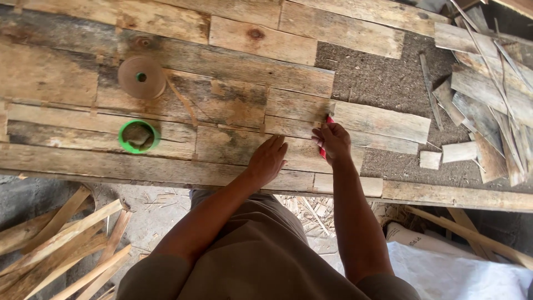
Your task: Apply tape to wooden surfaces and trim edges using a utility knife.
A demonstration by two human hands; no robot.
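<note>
My left hand (268,160) lies flat, fingers together, on a weathered plank (233,145) of a patchwork of wood strips covering the bench. Just right of it, my right hand (332,141) is closed on a red tool (325,137), probably a knife, whose tip shows above my fingers and whose end shows below them. The tool sits at the joint between the plank under my left hand and a paler strip (383,123) to the right.
A brown paper tape roll (141,77) and a green-rimmed roll (138,136) lie at the left of the bench. Bare chipboard (383,80) shows at the right, with loose veneer scraps (488,111) beyond. Wood offcuts (61,244) lie on the floor; a white sack (455,272) at lower right.
</note>
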